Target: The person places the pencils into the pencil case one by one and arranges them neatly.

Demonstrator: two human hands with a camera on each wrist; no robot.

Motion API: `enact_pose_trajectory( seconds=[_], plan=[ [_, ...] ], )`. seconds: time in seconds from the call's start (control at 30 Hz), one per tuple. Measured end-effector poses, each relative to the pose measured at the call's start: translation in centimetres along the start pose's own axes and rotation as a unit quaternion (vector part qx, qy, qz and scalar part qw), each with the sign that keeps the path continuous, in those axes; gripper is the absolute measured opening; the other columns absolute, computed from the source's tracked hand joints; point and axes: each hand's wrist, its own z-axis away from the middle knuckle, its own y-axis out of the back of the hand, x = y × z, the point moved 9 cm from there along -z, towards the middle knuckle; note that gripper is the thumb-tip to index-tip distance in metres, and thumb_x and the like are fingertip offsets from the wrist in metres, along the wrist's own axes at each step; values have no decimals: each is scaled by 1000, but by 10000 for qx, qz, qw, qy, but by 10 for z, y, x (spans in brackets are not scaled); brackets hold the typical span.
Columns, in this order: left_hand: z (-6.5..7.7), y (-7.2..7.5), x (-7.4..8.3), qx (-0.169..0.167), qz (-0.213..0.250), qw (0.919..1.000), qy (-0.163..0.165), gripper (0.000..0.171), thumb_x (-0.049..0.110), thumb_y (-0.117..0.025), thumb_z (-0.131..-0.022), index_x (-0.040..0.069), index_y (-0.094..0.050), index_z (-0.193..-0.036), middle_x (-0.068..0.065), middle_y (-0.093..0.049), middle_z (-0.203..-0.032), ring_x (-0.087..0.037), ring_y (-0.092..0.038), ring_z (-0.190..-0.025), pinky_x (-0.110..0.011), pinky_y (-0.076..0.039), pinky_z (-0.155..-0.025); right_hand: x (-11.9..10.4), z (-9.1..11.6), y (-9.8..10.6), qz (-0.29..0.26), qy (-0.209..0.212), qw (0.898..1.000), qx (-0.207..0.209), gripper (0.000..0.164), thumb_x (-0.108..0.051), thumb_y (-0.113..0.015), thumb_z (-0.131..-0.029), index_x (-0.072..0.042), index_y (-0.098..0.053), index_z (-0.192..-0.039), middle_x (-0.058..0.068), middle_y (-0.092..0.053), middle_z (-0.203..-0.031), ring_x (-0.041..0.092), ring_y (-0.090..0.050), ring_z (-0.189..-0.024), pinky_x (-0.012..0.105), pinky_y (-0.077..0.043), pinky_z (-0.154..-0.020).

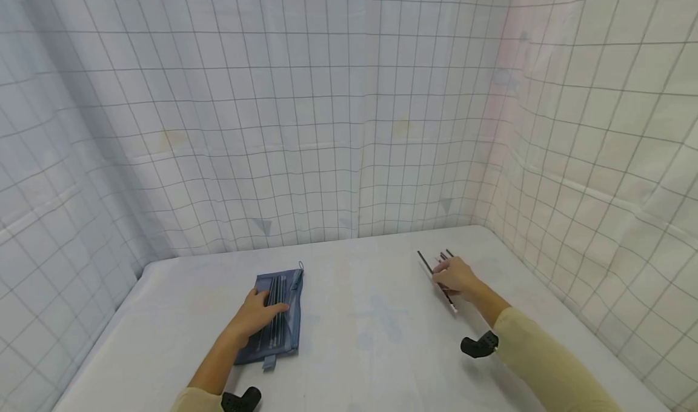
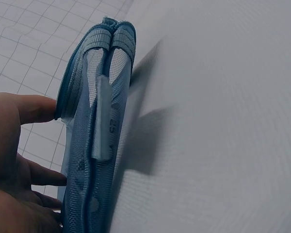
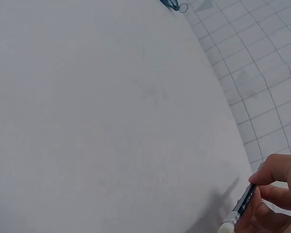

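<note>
My left hand [image 1: 255, 315] rests on a blue mesh zip pouch [image 1: 293, 324] lying on the left half of the table. Its fingers are spread over the top face. Through the mesh show several long slim dark rods [image 1: 277, 334]. In the left wrist view, thumb and fingertips touch one face of the pouch [image 2: 82, 194], whose zip and fabric tab face the camera. Over at the right, my right hand [image 1: 458, 275] pinches a dark pencil [image 1: 425, 261] between thumb and fingers. The pencil's white eraser end [image 3: 227, 227] shows in the right wrist view.
Just beyond my right hand lie more pencils [image 1: 443, 256], partly hidden by it. A white cloth covers the table [image 1: 354, 339]. White grid-patterned curtains [image 1: 305, 127] hang at the back and both sides. The pouch's ring [image 3: 184, 8] appears in the right wrist view.
</note>
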Motion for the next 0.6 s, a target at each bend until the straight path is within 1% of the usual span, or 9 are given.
enact_pose_trajectory(
  seconds=[0.1, 0.27, 0.6],
  plan=[
    [0, 0, -1, -2, 33, 10000, 13, 83, 34, -63, -100, -20, -27, -151, -45, -3, -159, -65, -9, -144, -75, -21, -111, -1, -1, -7, -275, -113, 9995, -72, 30, -3, -65, -94, 11, -65, -121, 15, -64, -101, 24, -63, -84, 36, -59, -70],
    [0, 1, 0, 0, 20, 10000, -9, 83, 34, -63, -100, -20, -27, -151, -46, -4, -158, -65, -10, -144, -75, -22, -111, -5, -1, -22, -558, -226, 9980, -183, 29, -3, -65, -95, 10, -64, -121, 15, -66, -101, 26, -64, -86, 36, -59, -73],
    [2, 1, 1, -27, 38, 10000, -41, 83, 33, -64, -100, -21, -27, -151, -46, -4, -158, -64, -10, -144, -75, -22, -111, -19, 1, -48, -512, -330, 9980, -178, 24, -4, -67, -94, 6, -68, -116, 14, -68, -98, 25, -64, -83, 35, -59, -70]
  ],
)
